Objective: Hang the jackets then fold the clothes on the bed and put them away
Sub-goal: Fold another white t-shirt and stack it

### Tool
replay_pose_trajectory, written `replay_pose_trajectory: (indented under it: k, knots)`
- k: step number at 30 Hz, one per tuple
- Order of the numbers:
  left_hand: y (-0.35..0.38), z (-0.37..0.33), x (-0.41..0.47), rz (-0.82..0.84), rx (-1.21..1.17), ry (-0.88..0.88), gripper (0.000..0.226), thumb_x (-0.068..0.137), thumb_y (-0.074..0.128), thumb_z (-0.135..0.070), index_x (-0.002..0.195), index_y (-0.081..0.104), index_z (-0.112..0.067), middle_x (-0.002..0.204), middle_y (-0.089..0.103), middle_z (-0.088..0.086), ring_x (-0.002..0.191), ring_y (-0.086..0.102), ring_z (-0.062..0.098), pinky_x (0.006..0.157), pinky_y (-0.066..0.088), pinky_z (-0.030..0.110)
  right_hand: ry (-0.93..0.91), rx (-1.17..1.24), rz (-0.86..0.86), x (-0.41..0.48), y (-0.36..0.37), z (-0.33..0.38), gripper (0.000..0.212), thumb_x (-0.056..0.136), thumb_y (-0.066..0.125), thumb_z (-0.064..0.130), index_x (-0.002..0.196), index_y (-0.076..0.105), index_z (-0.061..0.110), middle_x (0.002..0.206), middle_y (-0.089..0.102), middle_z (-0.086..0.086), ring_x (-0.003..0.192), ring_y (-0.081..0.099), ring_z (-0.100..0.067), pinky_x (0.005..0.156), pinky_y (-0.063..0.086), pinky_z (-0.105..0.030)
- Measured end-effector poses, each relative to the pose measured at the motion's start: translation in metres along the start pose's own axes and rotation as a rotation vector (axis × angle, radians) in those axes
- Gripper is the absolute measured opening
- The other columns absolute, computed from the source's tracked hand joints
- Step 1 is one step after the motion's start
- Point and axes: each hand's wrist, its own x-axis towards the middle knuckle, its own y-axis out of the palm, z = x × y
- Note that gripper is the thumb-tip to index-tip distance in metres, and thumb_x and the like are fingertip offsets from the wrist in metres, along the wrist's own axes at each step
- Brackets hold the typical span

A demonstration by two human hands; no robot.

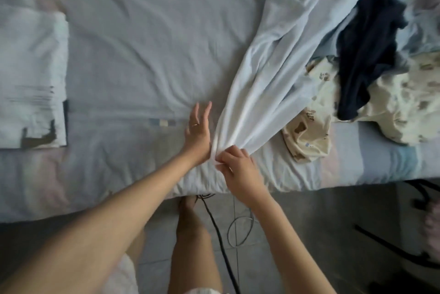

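Note:
A white garment (pixel 266 74) lies stretched across the bed (pixel 142 44), bunched at its near end and fanning out towards the far right. My right hand (pixel 238 170) pinches that bunched end near the bed's front edge. My left hand (pixel 197 132) is flat with fingers spread, resting on the sheet and touching the garment's left side. A dark navy garment (pixel 364 51) sits crumpled on a cream printed garment (pixel 333 113) at the right. A folded white garment (pixel 31 74) lies at the left of the bed.
The bed's front edge (pixel 297 186) runs across the view, with tiled floor below it. A black cable (pixel 221 241) and a thin wire loop (pixel 240 229) lie on the floor by my legs. Dark objects stand on the floor at the right (pixel 404 258).

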Motion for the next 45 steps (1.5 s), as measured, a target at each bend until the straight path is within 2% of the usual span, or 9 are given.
replay_pose_trajectory:
  k: [4, 8, 13, 20, 28, 34, 38, 42, 45]
  knots:
    - [-0.087, -0.023, -0.057, -0.006, -0.039, 0.392, 0.032, 0.083, 0.038, -0.028, 0.103, 0.060, -0.017, 0.121, 0.060, 0.010, 0.123, 0.052, 0.029, 0.095, 0.021, 0.028, -0.001, 0.225, -0.056, -0.012, -0.046, 0.089, 0.009, 0.095, 0.046, 0.024, 0.096, 0.054, 0.027, 0.086, 0.054, 0.013, 0.083, 0.052, -0.006, 0.075, 0.041, -0.027]
    - [-0.188, -0.058, -0.081, -0.113, 0.218, 0.465, 0.030, 0.079, 0.046, -0.031, 0.093, 0.056, -0.008, 0.076, 0.064, 0.013, 0.069, 0.064, 0.035, 0.059, 0.032, 0.031, -0.049, 0.367, -0.167, -0.005, -0.103, 0.173, 0.020, 0.098, 0.045, 0.032, 0.089, 0.046, 0.014, 0.068, 0.051, 0.007, 0.063, 0.048, -0.006, 0.064, 0.043, -0.037]
    - [-0.325, -0.116, -0.131, -0.052, 0.243, 0.314, 0.044, 0.077, 0.070, -0.046, 0.094, 0.035, -0.027, 0.071, 0.056, -0.008, 0.071, 0.059, 0.021, 0.058, 0.039, 0.032, -0.145, 0.203, -0.072, 0.006, -0.216, 0.283, 0.042, 0.070, 0.080, 0.025, 0.094, 0.046, 0.028, 0.078, 0.057, 0.007, 0.071, 0.053, -0.013, 0.064, 0.042, -0.031]
    - [-0.399, -0.147, -0.185, -0.059, 0.186, 0.228, 0.027, 0.074, 0.056, -0.040, 0.092, 0.065, -0.022, 0.090, 0.068, -0.007, 0.083, 0.063, 0.011, 0.069, 0.044, 0.022, -0.503, 0.287, -0.404, -0.019, -0.330, 0.370, 0.016, 0.060, 0.049, 0.002, 0.070, 0.047, 0.015, 0.063, 0.046, 0.015, 0.059, 0.039, 0.005, 0.055, 0.031, -0.009]
    - [-0.456, -0.190, -0.184, -0.371, -0.721, 0.030, 0.032, 0.096, 0.037, -0.016, 0.118, 0.062, -0.014, 0.113, 0.067, 0.006, 0.105, 0.062, 0.021, 0.092, 0.049, 0.034, -0.215, 0.496, -0.868, -0.021, -0.338, 0.394, 0.032, 0.083, 0.044, -0.008, 0.111, 0.054, 0.002, 0.097, 0.051, -0.004, 0.076, 0.048, -0.003, 0.061, 0.036, -0.005]
    - [-0.476, -0.266, -0.211, -0.259, -1.230, 0.046, 0.026, 0.090, 0.037, -0.006, 0.070, 0.052, -0.011, 0.063, 0.053, 0.002, 0.065, 0.049, 0.013, 0.063, 0.041, 0.024, 0.034, 0.621, -0.640, -0.018, -0.256, 0.390, 0.051, 0.085, 0.061, 0.016, 0.132, 0.040, 0.013, 0.128, 0.033, -0.007, 0.089, 0.050, -0.011, 0.083, 0.037, -0.021]
    - [-0.474, -0.292, -0.224, -0.241, -1.490, 0.211, 0.027, 0.090, 0.032, -0.002, 0.080, 0.055, -0.013, 0.075, 0.050, 0.007, 0.073, 0.049, 0.017, 0.073, 0.042, 0.028, -0.111, 0.938, -0.188, -0.024, -0.200, 0.377, 0.072, 0.064, 0.060, 0.076, 0.120, 0.042, 0.034, 0.127, 0.047, 0.008, 0.120, 0.048, -0.010, 0.103, 0.042, -0.037]
    - [-0.481, -0.305, -0.224, -0.222, -1.589, 0.384, 0.015, 0.071, 0.045, -0.010, 0.084, 0.051, -0.010, 0.079, 0.048, 0.007, 0.076, 0.048, 0.017, 0.073, 0.041, 0.026, -0.136, 0.718, -0.260, -0.012, -0.173, 0.370, 0.078, 0.064, 0.078, 0.040, 0.128, 0.037, 0.025, 0.121, 0.050, 0.008, 0.110, 0.053, -0.009, 0.087, 0.050, -0.027]
    - [-0.493, -0.306, -0.216, -0.247, -1.615, 0.502, 0.027, 0.063, 0.043, -0.010, 0.089, 0.045, -0.005, 0.081, 0.046, 0.006, 0.078, 0.049, 0.018, 0.076, 0.042, 0.027, 0.144, 0.493, -0.400, -0.001, -0.162, 0.356, 0.041, 0.081, 0.067, 0.018, 0.119, 0.055, 0.009, 0.104, 0.065, -0.007, 0.098, 0.062, -0.026, 0.073, 0.046, -0.033]
